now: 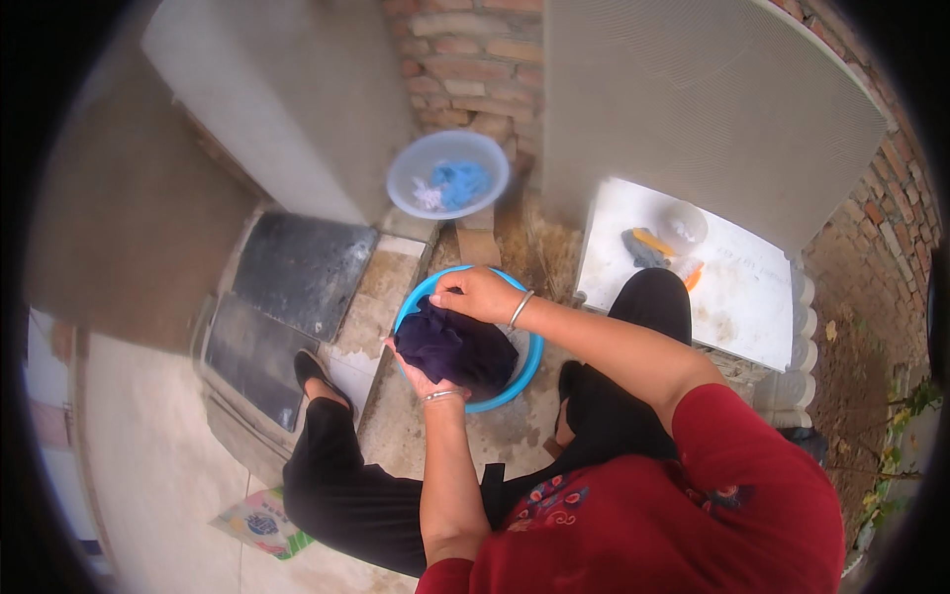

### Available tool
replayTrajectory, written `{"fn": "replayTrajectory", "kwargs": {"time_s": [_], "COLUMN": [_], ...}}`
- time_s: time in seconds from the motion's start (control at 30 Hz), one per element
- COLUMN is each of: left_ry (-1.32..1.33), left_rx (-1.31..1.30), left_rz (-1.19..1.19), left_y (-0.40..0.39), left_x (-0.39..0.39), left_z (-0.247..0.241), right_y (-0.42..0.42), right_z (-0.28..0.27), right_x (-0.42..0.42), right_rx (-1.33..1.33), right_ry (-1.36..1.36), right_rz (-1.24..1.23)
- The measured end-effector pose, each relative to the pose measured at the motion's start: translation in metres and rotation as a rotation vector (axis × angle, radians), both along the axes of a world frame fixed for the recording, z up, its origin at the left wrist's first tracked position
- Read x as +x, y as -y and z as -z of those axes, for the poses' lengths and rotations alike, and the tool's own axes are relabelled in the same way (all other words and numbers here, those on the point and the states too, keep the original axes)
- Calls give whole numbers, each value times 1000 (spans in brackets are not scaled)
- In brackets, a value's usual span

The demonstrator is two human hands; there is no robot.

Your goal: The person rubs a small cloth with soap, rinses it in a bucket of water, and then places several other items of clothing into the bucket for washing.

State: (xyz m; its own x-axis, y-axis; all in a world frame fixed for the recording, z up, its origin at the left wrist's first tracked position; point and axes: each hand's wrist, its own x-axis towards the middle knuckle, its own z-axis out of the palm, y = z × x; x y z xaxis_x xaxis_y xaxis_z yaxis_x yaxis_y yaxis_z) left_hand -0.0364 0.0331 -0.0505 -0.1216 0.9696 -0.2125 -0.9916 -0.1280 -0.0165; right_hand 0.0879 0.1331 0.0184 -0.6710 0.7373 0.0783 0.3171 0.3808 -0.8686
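A dark purple cloth (456, 350), bunched and wet-looking, is held over a blue-rimmed plastic basin (531, 364) on the ground between the feet. My left hand (427, 377) cups the cloth from below at its left side, partly hidden beneath it. From above, my right hand (475, 295) pinches the cloth's upper edge between thumb and fingers. Whitish water or suds show in the basin to the right of the cloth. Each wrist wears a metal bangle.
Beyond the basin stands a translucent bowl (397, 189) with blue and white cloths (460, 184). A white board (742, 297) at right bears a grey cloth (644, 249), a brush-like orange item (694, 277) and a clear container (683, 226). A printed plastic bag (266, 522) lies lower left.
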Motion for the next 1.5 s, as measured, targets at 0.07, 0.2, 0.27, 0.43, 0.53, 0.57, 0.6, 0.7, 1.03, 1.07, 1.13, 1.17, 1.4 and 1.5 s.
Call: {"fn": "replayTrajectory", "kwargs": {"time_s": [0.07, 0.2, 0.27, 0.43, 0.53, 0.57, 0.6, 0.7, 1.03, 1.07, 1.13, 1.17, 1.4, 1.5], "left_ry": [36, -17, -100, -237, -294, -304, -317, -390, -352, -350, -322, -309, -345, -335], "left_rx": [-100, -182, -346, -478, -391, -355, -353, -416, -419, -406, -366, -366, -402, -422], "left_rz": [1, -12, 31, 49, 101, 120, 138, 167, 85, 89, 106, 107, 77, 66], "left_y": [7, 3, -1, 8, 6, 6, 5, -1, -6, -7, -8, -8, -7, -6], "left_x": [-2, -4, 5, 14, 19, 20, 20, 23, 1, 0, -4, -6, -6, -6], "left_z": [3, 41, 46, 49, 53, 52, 57, 63, 68, 70, 76, 78, 80, 76], "right_y": [2, 12, 19, 23, 20, 19, 16, 5, -67, -72, -74, -73, -59, -60], "right_z": [4, 8, 29, 90, 99, 99, 100, 97, -36, -38, -39, -41, 3, 15], "right_x": [0, -4, -14, -26, -13, -9, -6, -3, 198, 237, 305, 328, 393, 394], "right_rx": [6, 87, 223, 465, 493, 496, 462, 371, 589, 595, 462, 282, 60, -14], "right_ry": [24, 71, 107, 221, 293, 313, 351, 376, 308, 385, 762, 881, 1118, 1040], "right_rz": [-63, -119, -150, -186, -133, -113, -128, -121, 378, 473, 619, 654, 623, 686]}}
